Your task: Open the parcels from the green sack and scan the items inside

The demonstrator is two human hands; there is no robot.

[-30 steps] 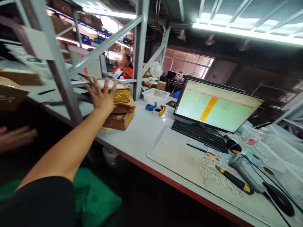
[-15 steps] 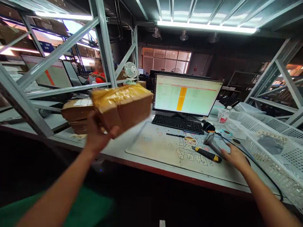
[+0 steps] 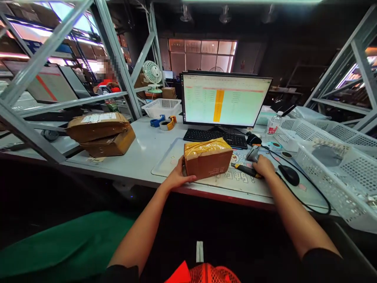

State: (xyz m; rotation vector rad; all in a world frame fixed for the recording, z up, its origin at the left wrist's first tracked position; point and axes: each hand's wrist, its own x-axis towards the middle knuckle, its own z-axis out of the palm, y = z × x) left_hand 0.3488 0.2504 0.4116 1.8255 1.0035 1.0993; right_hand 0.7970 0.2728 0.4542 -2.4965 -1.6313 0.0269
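The left hand [image 3: 174,179] grips the left end of a brown cardboard box [image 3: 209,164] topped with glossy yellow tape, which extends toward two o'clock from it, at the pale printed desk mat [image 3: 165,166]; contact is unclear. The right hand [image 3: 265,167] grasps a grey handheld scanner [image 3: 252,152], its head toward eleven o'clock; a slim black-and-yellow cutter [image 3: 246,170] lies at nine.

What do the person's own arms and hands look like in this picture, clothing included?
The left hand and right hand are ungloved. The left forearm and right forearm are uncovered, with no watch or bracelet visible. Plain black sleeves show higher up, on the left and right; no markings can be made out on them.
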